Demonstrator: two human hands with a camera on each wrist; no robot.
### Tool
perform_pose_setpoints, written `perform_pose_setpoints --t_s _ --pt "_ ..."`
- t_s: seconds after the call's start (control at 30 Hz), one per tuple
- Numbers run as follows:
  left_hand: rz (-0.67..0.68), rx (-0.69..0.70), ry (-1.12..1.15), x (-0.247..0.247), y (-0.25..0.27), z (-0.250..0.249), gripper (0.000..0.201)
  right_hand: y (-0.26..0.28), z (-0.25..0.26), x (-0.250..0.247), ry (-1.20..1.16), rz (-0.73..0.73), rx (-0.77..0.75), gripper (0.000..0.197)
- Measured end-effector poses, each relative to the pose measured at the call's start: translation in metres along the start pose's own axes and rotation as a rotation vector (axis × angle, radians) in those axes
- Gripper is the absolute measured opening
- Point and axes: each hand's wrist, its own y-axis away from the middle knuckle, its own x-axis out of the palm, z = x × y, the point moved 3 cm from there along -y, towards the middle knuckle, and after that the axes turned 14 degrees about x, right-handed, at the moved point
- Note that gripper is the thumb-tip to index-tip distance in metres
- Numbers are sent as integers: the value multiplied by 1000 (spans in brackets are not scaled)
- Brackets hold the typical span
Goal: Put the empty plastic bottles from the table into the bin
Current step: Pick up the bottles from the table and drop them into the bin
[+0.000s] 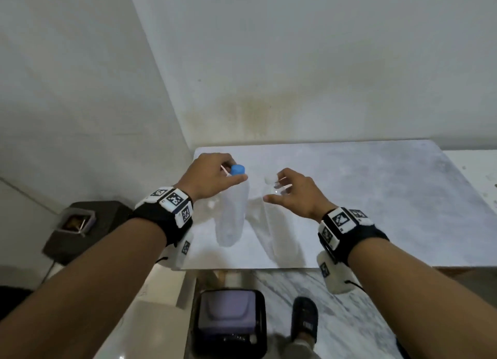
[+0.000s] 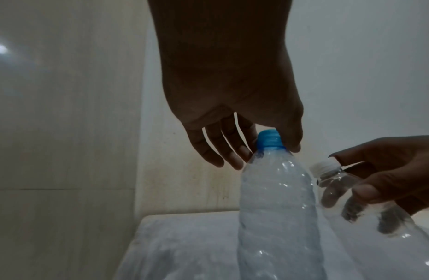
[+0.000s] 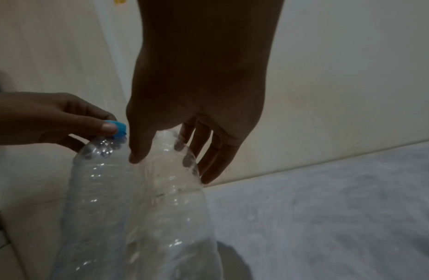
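Observation:
Two clear plastic bottles stand close together on the marble table [image 1: 376,197]. My left hand [image 1: 234,174] pinches the blue-capped bottle [image 1: 232,213] at its cap and neck, thumb on the near side, fingers behind. My right hand [image 1: 277,189] grips the white-capped bottle [image 1: 281,224] round its shoulder just under the cap. In the left wrist view the left hand [image 2: 268,149] holds the blue-capped bottle [image 2: 275,208]. The right wrist view has the right hand [image 3: 165,163] wrapped round the white-capped bottle [image 3: 165,217]. Both bottles look empty.
A black bin with a lavender lid [image 1: 228,318] sits on the floor in front of the table's near edge. A dark bin with a swing lid [image 1: 78,224] stands at the left by the wall. My slippered foot [image 1: 304,321] is beside the black bin. Walls close the corner.

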Motion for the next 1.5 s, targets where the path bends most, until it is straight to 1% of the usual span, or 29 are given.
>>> perform_pose_setpoints --t_s 0.13,0.27,0.37,0.43,0.57,0.67,0.73,0.87,0.97,1.03,1.1,1.2,1.27,1.33,1.4,1.47,1.5 --pt "118 -77 -14 -13 71 15 36 31 5 51 75 129 18 53" --pt "225 -192 -6 4 121 34 39 49 -9 84 178 235 55 58" --pt "250 -263 -29 28 150 39 37 55 -29 103 221 289 61 50" --pt "268 -286 -24 50 167 40 37 61 -48 118 236 311 60 44" --pt "352 -341 48 109 202 49 39 80 -95 152 256 280 85 43" --pt "341 -380 89 156 230 68 40 92 -134 186 230 287 109 42" --pt "326 -422 110 186 247 86 38 94 -159 212 186 302 143 43" --pt "318 -467 108 243 278 134 36 94 -199 268 148 284 164 42" --pt "333 -496 115 279 303 165 39 95 -216 303 133 222 165 38" --pt "315 -526 142 300 325 180 36 97 -225 322 130 211 173 38" --pt "258 -550 172 314 344 195 30 98 -232 338 111 211 193 39" --pt "198 -593 263 336 370 214 27 97 -245 358 120 195 238 39" --pt "203 -587 179 349 384 222 27 95 -252 369 121 177 252 37" --pt "251 -588 51 361 390 229 34 95 -256 377 123 164 233 36" --pt "360 -617 -90 370 393 232 38 96 -258 385 164 158 181 36" --pt "527 -503 -221 383 390 229 36 97 -260 391 224 148 119 36" --pt "558 -480 -239 388 388 231 36 96 -262 394 255 139 85 36"
